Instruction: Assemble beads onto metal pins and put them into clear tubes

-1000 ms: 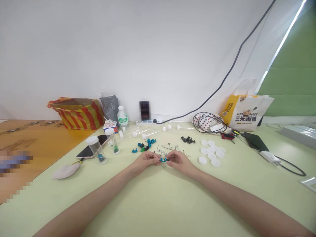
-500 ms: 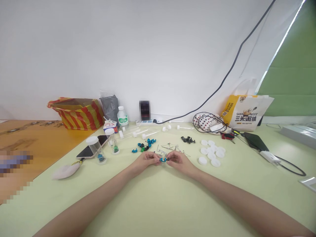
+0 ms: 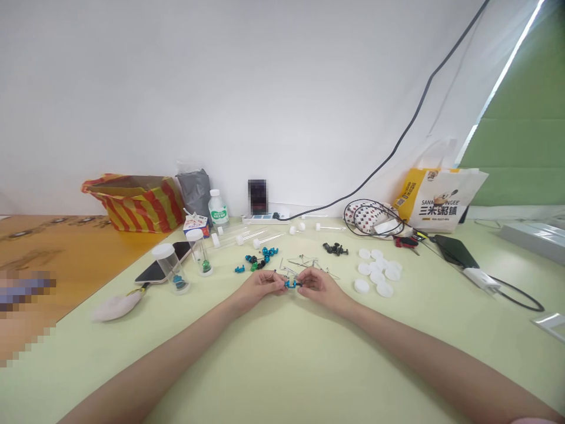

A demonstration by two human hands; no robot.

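My left hand (image 3: 261, 290) is closed, its fingertips pinching one end of a small blue metal bracket (image 3: 291, 284) just above the table. From the other side, my right hand (image 3: 321, 288) pinches a slim black part (image 3: 299, 285) that meets the bracket's right end; whether it is inside cannot be made out. Behind both hands lie several thin metal rods (image 3: 304, 261). Loose blue parts (image 3: 267, 253), with some green and black ones among them, are heaped beyond the left hand. A pile of black knobs (image 3: 336, 249) sits beyond the right hand.
White round caps (image 3: 377, 275) are spread to the right. Two lidded clear tubes (image 3: 173, 274) stand at left near a phone (image 3: 152, 271). Further clear tubes (image 3: 265, 240) lie at the back. A black cable (image 3: 329, 205) crosses behind, and a paper bag (image 3: 441, 200) stands back right.
The view has shifted very slightly. Both hands stay in place around the bracket; a little more of the black part shows between the bracket and the right fingertips.
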